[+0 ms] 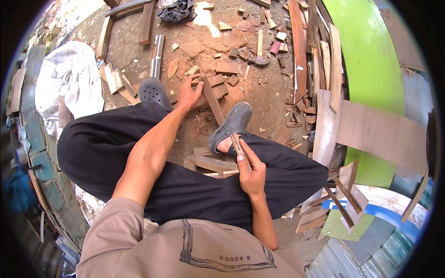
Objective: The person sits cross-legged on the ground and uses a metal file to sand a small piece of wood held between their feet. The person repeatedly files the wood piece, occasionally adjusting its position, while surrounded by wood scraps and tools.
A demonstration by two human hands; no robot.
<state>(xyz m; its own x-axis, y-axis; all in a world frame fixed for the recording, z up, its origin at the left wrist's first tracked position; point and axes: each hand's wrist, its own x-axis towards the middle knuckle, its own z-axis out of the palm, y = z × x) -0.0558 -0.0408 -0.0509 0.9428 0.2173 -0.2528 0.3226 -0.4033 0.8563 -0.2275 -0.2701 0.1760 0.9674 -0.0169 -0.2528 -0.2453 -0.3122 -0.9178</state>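
Note:
My left hand (189, 95) reaches down between my feet. Its thumb and fingers grip the end of a short brown piece of wood (214, 90) lying on the ground. Beside those fingertips a long, narrow, tapered brown strip (212, 101) slants toward my right shoe (238, 118). Closed fingers of my right hand (252, 172) hold a slim wooden strip (236, 143) above my bent leg. Whether this strip and the tapered one are a single piece I cannot tell, since the shoe interrupts the line. My left shoe (155, 94) stands on the ground left of the wood.
A hammer (260, 50) lies ahead among scattered offcuts (228, 68). Long boards (298, 53) and a green panel (371, 60) line the right. A white sack (68, 76) sits at the left, with a metal bar (157, 56) nearer the middle.

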